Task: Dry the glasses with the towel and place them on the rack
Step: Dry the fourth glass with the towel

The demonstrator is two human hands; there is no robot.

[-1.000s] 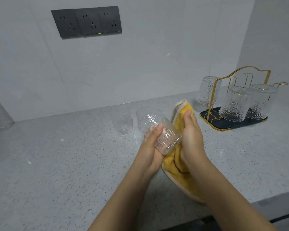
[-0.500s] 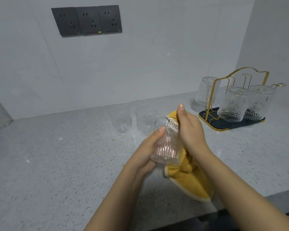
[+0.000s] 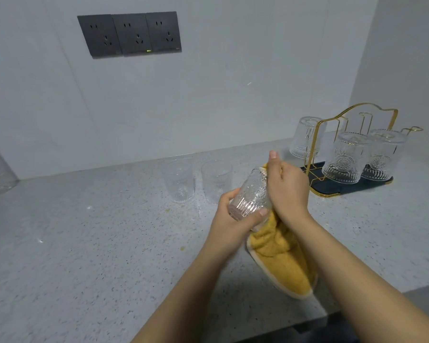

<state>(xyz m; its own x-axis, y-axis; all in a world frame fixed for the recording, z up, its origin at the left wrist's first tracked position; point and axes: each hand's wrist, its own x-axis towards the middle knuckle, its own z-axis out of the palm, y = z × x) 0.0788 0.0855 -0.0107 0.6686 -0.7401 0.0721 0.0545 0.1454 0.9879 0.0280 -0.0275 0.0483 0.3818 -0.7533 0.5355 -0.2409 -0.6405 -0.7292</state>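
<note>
Head view looks down on a speckled table (image 3: 84, 256), with the gold wire rack (image 3: 357, 134) as the landmark at the far right. The left hand (image 3: 235, 219) wraps fingers and thumb around the lower body of a ribbed glass (image 3: 252, 194), held tilted in the air left of the rack and nearer the person. The right hand (image 3: 286, 184) grips the yellow towel (image 3: 282, 263) against the glass's rim end, one finger raised; whether cloth reaches inside is hidden. The towel's loose end hangs down onto the table on the near side of the rack.

Three glasses (image 3: 344, 157) sit upside down on the rack. Two more glasses (image 3: 196, 179) stand upright on the table, well to its left.

Drying appears to be the step in hand. Next, I judge, the glass wants turning inside the cloth until it is wiped all round, then inverting over a free peg, with care not to knock the racked ones.
</note>
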